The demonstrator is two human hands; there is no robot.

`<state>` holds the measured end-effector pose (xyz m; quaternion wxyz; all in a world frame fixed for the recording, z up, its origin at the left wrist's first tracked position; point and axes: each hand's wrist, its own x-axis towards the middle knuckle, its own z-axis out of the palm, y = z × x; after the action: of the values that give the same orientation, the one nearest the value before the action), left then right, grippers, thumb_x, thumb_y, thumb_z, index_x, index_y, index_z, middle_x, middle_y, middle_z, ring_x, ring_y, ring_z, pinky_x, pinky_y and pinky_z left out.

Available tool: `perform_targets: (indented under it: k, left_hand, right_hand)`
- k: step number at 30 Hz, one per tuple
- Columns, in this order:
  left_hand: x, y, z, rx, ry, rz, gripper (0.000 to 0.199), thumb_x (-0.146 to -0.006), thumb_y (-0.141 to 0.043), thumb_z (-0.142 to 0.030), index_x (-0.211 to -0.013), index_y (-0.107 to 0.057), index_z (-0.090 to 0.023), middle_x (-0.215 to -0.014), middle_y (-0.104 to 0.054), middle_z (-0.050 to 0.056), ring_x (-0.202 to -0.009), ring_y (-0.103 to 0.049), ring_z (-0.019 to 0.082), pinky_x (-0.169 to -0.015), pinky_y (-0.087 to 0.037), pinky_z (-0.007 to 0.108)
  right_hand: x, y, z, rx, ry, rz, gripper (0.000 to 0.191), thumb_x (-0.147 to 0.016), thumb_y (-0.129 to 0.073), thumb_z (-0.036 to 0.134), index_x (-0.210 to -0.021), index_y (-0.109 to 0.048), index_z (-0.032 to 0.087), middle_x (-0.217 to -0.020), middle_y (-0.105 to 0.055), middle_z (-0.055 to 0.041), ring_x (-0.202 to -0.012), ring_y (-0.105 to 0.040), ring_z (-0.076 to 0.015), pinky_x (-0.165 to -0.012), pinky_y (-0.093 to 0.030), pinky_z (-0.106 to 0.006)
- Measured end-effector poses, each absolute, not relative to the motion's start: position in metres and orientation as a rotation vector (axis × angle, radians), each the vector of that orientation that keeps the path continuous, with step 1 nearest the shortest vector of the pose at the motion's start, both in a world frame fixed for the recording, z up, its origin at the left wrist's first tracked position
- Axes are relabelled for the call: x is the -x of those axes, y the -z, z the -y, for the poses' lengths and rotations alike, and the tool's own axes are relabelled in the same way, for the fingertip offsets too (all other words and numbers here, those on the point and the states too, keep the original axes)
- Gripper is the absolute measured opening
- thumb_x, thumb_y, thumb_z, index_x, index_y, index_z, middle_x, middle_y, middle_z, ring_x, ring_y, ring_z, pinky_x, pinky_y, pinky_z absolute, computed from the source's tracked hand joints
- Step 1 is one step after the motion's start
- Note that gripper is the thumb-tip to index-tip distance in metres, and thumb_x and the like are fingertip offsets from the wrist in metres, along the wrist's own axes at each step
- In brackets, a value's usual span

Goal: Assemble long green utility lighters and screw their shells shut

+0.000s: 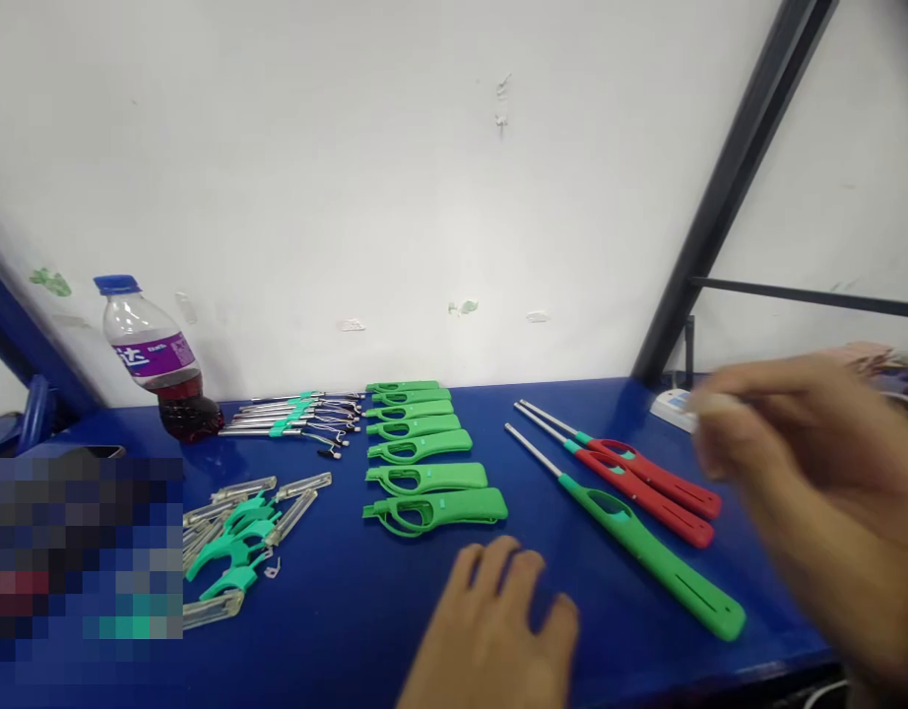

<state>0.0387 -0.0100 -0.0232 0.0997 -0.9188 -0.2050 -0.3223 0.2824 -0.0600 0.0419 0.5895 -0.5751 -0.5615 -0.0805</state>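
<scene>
Here we are at the table (pixel 313 630), and I take my bearings from the row of green casings (pixel 446 443). Well to its left stands a bottle (pixel 155 359), purple label, blue cap, dark drink in the bottom. Nearer me, left of the row's front end, it's a jumble: clear tubes (pixel 291 517) lying every which way around teal triggers (pixel 239 579). Just left of the row's back end lie metal rods (pixel 284 425), side by side, teal collars on them, wires trailing toward the casings.

Now the row itself, green shells lying one behind another, and just in front of it comes my left hand (pixel 490 620)! Back of the hand up, fingers loosely open and slightly bent, tips just short of the nearest casing; whether they touch the table, I can't tell.

Right of the row, a green lighter (pixel 650 549) slants toward me, with two red lighters (pixel 638 495) just beyond it. Farther right of the row, a white object (pixel 672 409), and my right hand (pixel 815 473), raised, thumb and forefinger tips close together, all blur; I can't tell whether those fingers grip anything.
</scene>
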Motion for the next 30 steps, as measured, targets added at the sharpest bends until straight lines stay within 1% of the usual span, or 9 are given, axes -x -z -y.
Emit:
perform_targets:
  k: [2,5,8,12,15,20,26,28,30]
  left_hand:
    - [0.001,0.008,-0.004,2.68,0.916,0.737,0.028,-0.098,-0.056,-0.011,-0.113,-0.076,-0.023,-0.116,-0.078,0.009,-0.111,-0.073,0.032,-0.09,-0.064,0.047]
    - [0.054,-0.007,-0.023,2.624,0.801,0.921,0.039,-0.099,-0.046,-0.007,-0.116,-0.077,-0.024,-0.118,-0.079,0.01,-0.11,-0.075,0.032,-0.087,-0.065,0.048]
    - [0.099,-0.011,-0.039,2.527,0.785,1.04,0.036,-0.104,-0.046,-0.015,-0.114,-0.079,-0.026,-0.113,-0.08,0.008,-0.099,-0.077,0.028,-0.082,-0.064,0.043]
    - [0.134,-0.01,-0.049,2.465,0.814,1.189,0.034,-0.109,-0.047,-0.032,-0.111,-0.081,-0.028,-0.112,-0.081,0.007,-0.101,-0.077,0.03,-0.089,-0.062,0.045]
    - [0.14,-0.012,-0.05,2.48,0.796,1.28,0.037,-0.11,-0.045,-0.037,-0.111,-0.082,-0.029,-0.112,-0.081,0.007,-0.105,-0.076,0.031,-0.095,-0.06,0.044]
    - [0.154,-0.025,-0.068,2.513,0.659,1.545,0.048,-0.108,-0.04,-0.047,-0.116,-0.083,-0.027,-0.12,-0.08,0.01,-0.112,-0.073,0.035,-0.094,-0.06,0.047]
    - [0.19,-0.048,-0.124,2.464,0.502,1.636,0.038,-0.105,-0.052,-0.041,-0.123,-0.079,-0.022,-0.125,-0.078,0.014,-0.12,-0.069,0.039,-0.1,-0.058,0.051]
    - [0.198,-0.051,-0.144,2.469,0.412,1.651,0.029,-0.106,-0.06,-0.035,-0.124,-0.077,-0.021,-0.124,-0.077,0.013,-0.119,-0.069,0.035,-0.104,-0.056,0.052]
    - [0.204,-0.052,-0.163,2.479,0.313,1.671,0.029,-0.106,-0.07,-0.038,-0.128,-0.072,-0.019,-0.129,-0.073,0.01,-0.116,-0.071,0.029,-0.102,-0.059,0.051]
  right_hand:
    - [-0.244,-0.087,0.026,1.473,0.03,1.483,0.035,-0.103,-0.063,0.061,-0.094,-0.069,0.027,-0.08,-0.071,-0.0007,-0.071,-0.068,-0.0214,-0.062,-0.051,-0.032]
    - [-0.215,-0.089,-0.006,1.82,-0.065,1.729,0.034,-0.094,-0.074,0.059,-0.084,-0.073,0.026,-0.078,-0.074,-0.0023,-0.076,-0.07,-0.0246,-0.068,-0.048,-0.033]
    - [-0.207,-0.059,-0.02,1.849,-0.187,1.914,0.017,-0.086,-0.088,0.044,-0.096,-0.082,0.031,-0.09,-0.079,-0.0015,-0.086,-0.075,-0.0256,-0.072,-0.048,-0.032]
    - [-0.198,-0.041,-0.026,1.934,-0.227,2.047,0.03,-0.084,-0.092,0.038,-0.113,-0.084,0.033,-0.104,-0.079,-0.0035,-0.096,-0.075,-0.0294,-0.079,-0.048,-0.034]
    - [-0.191,-0.042,-0.028,1.997,-0.241,2.101,0.033,-0.086,-0.09,0.038,-0.118,-0.083,0.032,-0.109,-0.077,-0.0053,-0.096,-0.075,-0.0312,-0.079,-0.047,-0.036]
    - [-0.192,-0.039,-0.032,1.992,-0.296,2.175,0.031,-0.09,-0.087,0.039,-0.119,-0.082,0.029,-0.109,-0.075,-0.005,-0.098,-0.074,-0.0302,-0.079,-0.045,-0.035]
    - [-0.194,-0.035,-0.029,1.935,-0.383,2.185,0.031,-0.09,-0.086,0.04,-0.118,-0.079,0.029,-0.11,-0.073,-0.0035,-0.1,-0.074,-0.0289,-0.082,-0.046,-0.034]
    - [-0.194,-0.034,-0.029,1.924,-0.404,2.175,0.031,-0.088,-0.086,0.04,-0.117,-0.079,0.029,-0.109,-0.073,-0.0038,-0.102,-0.074,-0.0297,-0.083,-0.046,-0.035]
    - [-0.194,-0.033,-0.03,1.905,-0.422,2.163,0.031,-0.087,-0.087,0.04,-0.116,-0.079,0.029,-0.11,-0.073,-0.0036,-0.103,-0.074,-0.0297,-0.086,-0.047,-0.035]
